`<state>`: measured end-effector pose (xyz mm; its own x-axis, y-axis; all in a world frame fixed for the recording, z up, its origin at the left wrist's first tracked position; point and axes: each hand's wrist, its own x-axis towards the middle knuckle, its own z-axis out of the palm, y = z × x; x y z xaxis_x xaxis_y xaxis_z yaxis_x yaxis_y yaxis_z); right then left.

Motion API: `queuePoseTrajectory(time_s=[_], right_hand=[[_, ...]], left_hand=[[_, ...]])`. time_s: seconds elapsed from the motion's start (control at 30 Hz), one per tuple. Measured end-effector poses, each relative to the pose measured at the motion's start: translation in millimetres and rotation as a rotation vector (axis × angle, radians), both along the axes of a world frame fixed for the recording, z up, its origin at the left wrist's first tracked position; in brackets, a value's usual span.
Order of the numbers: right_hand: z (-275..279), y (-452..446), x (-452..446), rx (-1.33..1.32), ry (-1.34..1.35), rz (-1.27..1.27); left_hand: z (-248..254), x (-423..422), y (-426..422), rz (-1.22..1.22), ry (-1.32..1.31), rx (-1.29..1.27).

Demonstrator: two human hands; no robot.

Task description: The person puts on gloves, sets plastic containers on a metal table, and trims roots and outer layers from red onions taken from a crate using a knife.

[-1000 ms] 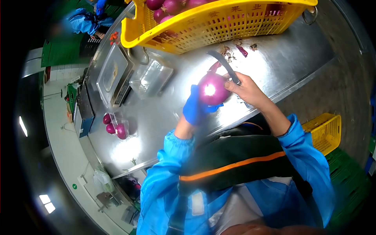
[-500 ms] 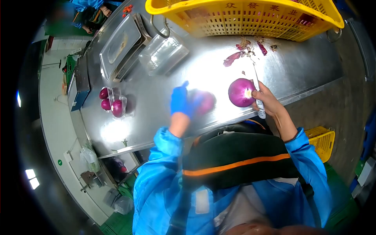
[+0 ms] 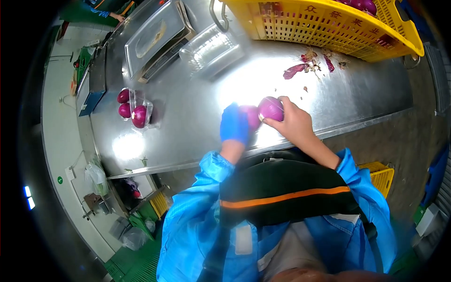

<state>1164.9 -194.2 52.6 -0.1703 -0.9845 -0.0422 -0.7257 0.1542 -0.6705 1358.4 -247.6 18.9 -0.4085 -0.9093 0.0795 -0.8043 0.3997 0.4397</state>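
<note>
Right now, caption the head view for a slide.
Blue-gloved left hand at a blurred onion, bare right hand holding a purple onion, above a metal table.

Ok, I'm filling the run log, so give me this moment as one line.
left hand: gloved, at blurred onion, grip unclear | right hand: holding second onion | peelings: on table | yellow crate: beyond hands

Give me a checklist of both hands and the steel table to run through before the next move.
1. Bare right hand gripping a round purple onion: ok.
2. Blue-gloved left hand firmly on the second purple onion: cannot tell, blurred.
3. Shiny steel table free of dry reddish peelings: not ok.
4. Purple onions in the slotted yellow plastic crate: ok.
5. Gap between the two hand-side onions: cannot tell, blurred.
</note>
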Motion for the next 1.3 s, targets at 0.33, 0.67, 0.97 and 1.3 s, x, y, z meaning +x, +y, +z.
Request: queuePoseTrajectory(time_s=[0.33,0.67,0.97,1.3], right_hand=[[-43,6,-10,0.030,0.021,0.006],[-46,8,-8,0.223,-0.113,-0.011],[-56,-5,7,0.254,-0.280,0.023],[-69,-16,9,0.352,-0.565,0.026]], left_hand=[[19,-5,4,0.018,-0.064,-0.033],[3,7,-4,0.229,0.320,-0.077],[-36,34,3,0.417,0.553,0.043],[-69,97,-61,0.049,0.204,0.299]])
